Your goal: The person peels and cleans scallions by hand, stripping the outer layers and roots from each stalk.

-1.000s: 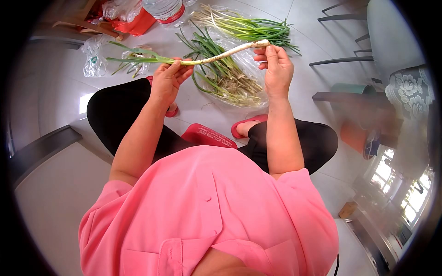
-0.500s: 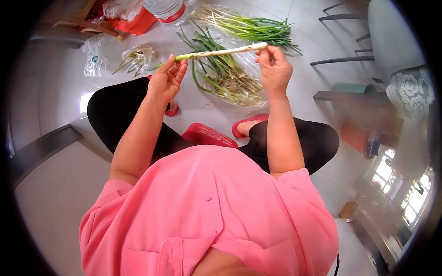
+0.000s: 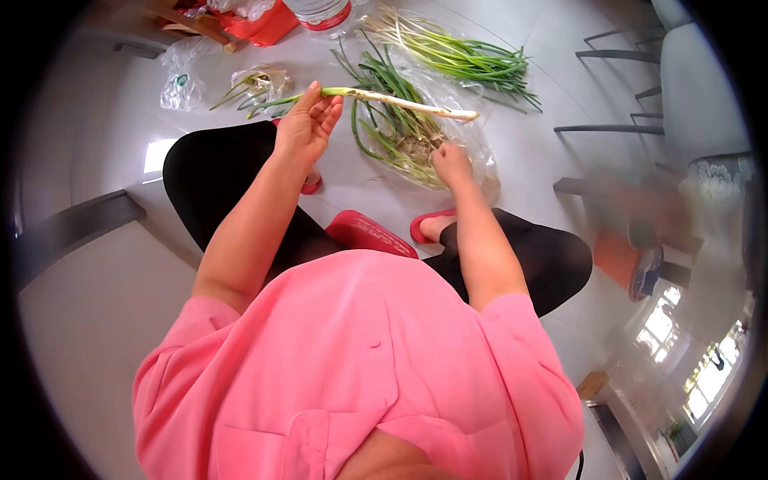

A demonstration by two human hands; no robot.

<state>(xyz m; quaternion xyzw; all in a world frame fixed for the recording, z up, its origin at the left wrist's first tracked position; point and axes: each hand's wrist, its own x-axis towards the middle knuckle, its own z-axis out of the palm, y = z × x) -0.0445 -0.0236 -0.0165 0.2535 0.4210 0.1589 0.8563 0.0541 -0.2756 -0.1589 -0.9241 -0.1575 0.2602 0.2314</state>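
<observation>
My left hand is closed around the green part of a scallion. The scallion points rightward, its white end free in the air. Lower down, my right hand is at the unpeeled scallion bunch, by the dry roots, with its fingers curled. Whatever is in those fingers is too small or hidden to make out. The bunch lies on a clear plastic bag on the floor. Behind it rests a pile of cleaner scallions, white ends to the left.
A small bag with scallion scraps and a crumpled plastic bag lie at the left. A big water bottle and a red bag stand at the back. A red stool shows between my legs; chairs are at the right.
My right hand has let go of the scallion's white end and moved down to the bunch's roots. My left hand still holds the scallion, whose white end now dips lower.
</observation>
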